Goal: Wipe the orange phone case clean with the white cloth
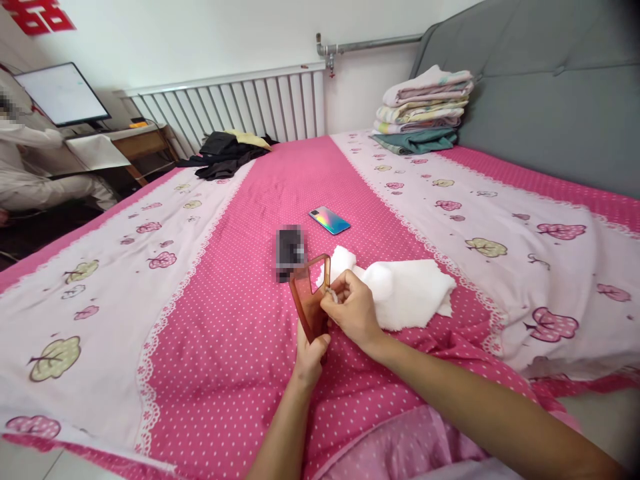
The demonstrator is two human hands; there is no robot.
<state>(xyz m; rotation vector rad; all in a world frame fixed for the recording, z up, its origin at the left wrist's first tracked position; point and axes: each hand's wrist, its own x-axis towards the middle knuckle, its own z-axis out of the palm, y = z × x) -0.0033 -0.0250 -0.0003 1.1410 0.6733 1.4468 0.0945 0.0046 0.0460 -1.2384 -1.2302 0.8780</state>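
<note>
An amber see-through phone case [311,303] stands tilted above the bed, its camera cutout at the top. My left hand [311,360] is closed around its lower end, thumb on the near side. At the case's right edge, the bent fingers of my right hand [353,307] pinch a small greyish-white wad [332,294]; its material is too small to tell. Just behind my right hand lies a crumpled white cloth [415,293]. Farther off, a phone [330,221] with a shiny rainbow-blue back rests on the bedspread. A dark, blurred-out object [290,250] sits left of the cloth.
The pink dotted bedspread [240,320] spreads under everything. Folded bedding [425,110] is stacked by the grey headboard [555,100]. Dark clothes [225,153] lie at the far edge near a radiator [240,103]. At left, a person [35,160] sits by a monitor [63,93].
</note>
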